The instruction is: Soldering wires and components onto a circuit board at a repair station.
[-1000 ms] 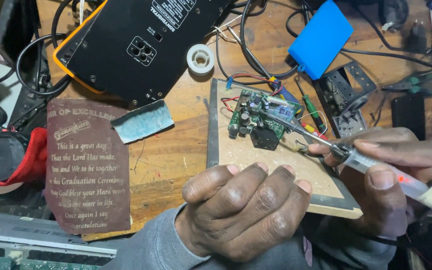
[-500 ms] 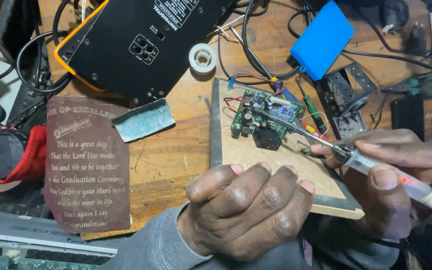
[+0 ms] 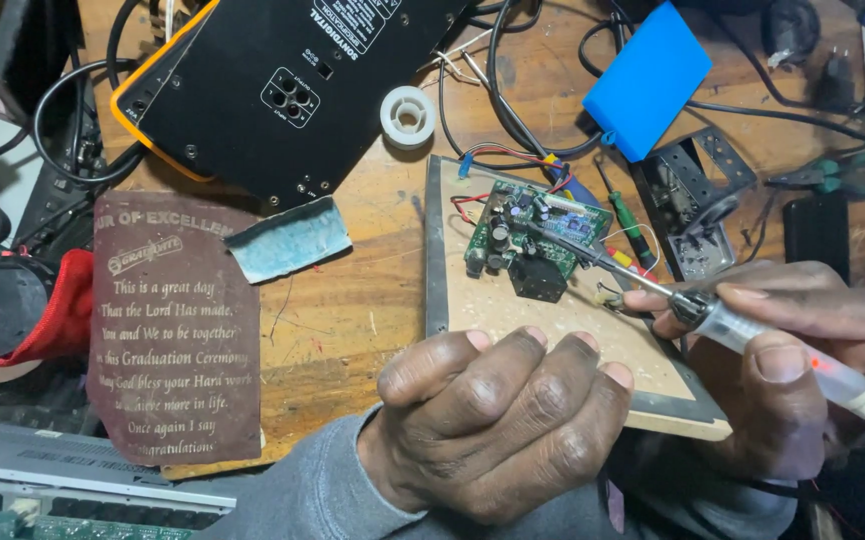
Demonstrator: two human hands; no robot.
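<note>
Both hands work low in the view. Left hand (image 3: 498, 425) is curled into a loose fist, holding nothing visible, knuckles resting at the near edge of 1 board (image 3: 553, 320), probably to steady it. Right hand (image 3: 793, 360) pinches 1 soldering iron (image 3: 753, 335) like a pen, thumb on the clear barrel, so the tip slants up-left onto 1 green circuit board (image 3: 525, 235) that lies just beyond the left knuckles, on the board's far end. Red and blue wires trail off its far edge. Just beyond the right fingers lie 2 screwdrivers (image 3: 628, 225) and 1 metal bracket (image 3: 693, 195). Left of the left hand sits 1 brown plaque (image 3: 173, 330), with 1 teal scrap (image 3: 288, 240) past it. Farther off: 1 tape roll (image 3: 408, 115), 1 black device (image 3: 283, 90), 1 blue box (image 3: 648, 80).
</note>
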